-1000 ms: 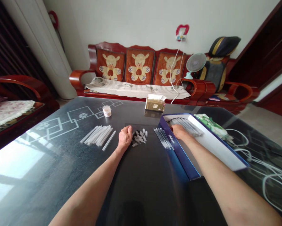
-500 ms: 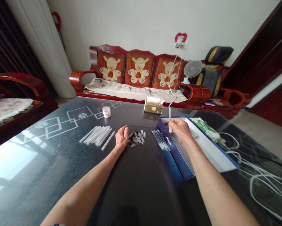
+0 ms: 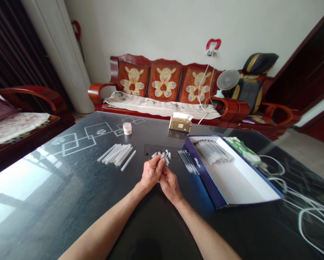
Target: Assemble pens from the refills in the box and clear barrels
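Observation:
My left hand (image 3: 151,171) and my right hand (image 3: 170,183) meet over the middle of the table, fingers closed and touching. Whatever is between their fingers is too small and covered to make out. Just beyond the fingertips lies a pile of small white and black pen caps (image 3: 166,154), partly hidden by my left hand. To the left, white translucent pen barrels (image 3: 117,153) lie side by side, one of them a little apart. Thin dark-tipped pen refills (image 3: 187,161) are lined up to the right of my right hand.
A blue box (image 3: 209,184) with a white inside holds a row of pens (image 3: 213,151) at its far end. Behind stand a tissue box (image 3: 180,124) and a small round white jar (image 3: 127,129). A green-white bag (image 3: 241,150) and white cables (image 3: 310,213) lie right.
My right hand has moved left from the box, where it held a pen upright, and no longer has that pen. Now it meets my left hand, which has shifted slightly right over the caps.

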The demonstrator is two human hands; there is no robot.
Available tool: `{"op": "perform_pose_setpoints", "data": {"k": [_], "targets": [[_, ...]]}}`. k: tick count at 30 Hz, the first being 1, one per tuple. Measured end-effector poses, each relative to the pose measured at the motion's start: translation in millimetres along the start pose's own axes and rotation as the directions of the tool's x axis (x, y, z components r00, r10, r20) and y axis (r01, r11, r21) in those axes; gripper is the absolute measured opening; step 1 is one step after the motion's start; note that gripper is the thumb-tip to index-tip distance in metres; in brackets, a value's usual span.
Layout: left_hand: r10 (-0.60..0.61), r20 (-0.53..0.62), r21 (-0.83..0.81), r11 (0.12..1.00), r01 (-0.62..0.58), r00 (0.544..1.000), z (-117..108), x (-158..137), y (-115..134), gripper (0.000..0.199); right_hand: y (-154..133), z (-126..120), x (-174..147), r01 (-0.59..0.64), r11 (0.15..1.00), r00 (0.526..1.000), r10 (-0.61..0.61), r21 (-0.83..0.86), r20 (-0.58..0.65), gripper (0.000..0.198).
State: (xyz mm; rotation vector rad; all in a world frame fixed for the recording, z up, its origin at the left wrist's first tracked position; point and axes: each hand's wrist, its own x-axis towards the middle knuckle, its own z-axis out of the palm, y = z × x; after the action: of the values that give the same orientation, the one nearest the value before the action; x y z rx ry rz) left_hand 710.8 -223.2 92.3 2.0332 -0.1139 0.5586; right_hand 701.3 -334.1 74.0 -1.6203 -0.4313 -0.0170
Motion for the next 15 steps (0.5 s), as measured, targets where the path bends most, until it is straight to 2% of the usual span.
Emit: {"op": "perform_pose_setpoints", "data": {"k": [3,5,7,10,15], "targets": [[0.175,-0.098,0.255,0.956,-0.146,0.980,-8.3,-4.9,-2.7,0.033,3.5,-3.8,2.8,-0.052,0.994,0.997,0.056,0.094,-0.047,0.024],[0.287,-0.070,0.476,0.852,-0.220,0.955,-13.1,-6.6,-8.6,0.033,10.3,-5.8,5.9,-0.086,0.969,0.987,0.114,0.233,-0.112,0.030],[0.324,0.009,0.611,0.747,-0.262,0.946,-15.4,-6.7,-17.2,0.032,19.3,-6.7,8.6,-0.097,0.935,0.970,0.165,0.341,-0.178,0.035],[0.317,0.104,0.657,0.689,-0.305,0.943,-13.2,-3.9,-28.5,0.032,29.8,-6.3,11.3,-0.105,0.932,0.947,0.201,0.348,-0.251,0.038],[0.343,0.171,0.611,0.699,-0.373,0.924,-1.8,0.8,-34.3,0.031,28.7,-4.4,14.1,-0.154,0.921,0.905,0.277,0.359,-0.323,0.036]]}}
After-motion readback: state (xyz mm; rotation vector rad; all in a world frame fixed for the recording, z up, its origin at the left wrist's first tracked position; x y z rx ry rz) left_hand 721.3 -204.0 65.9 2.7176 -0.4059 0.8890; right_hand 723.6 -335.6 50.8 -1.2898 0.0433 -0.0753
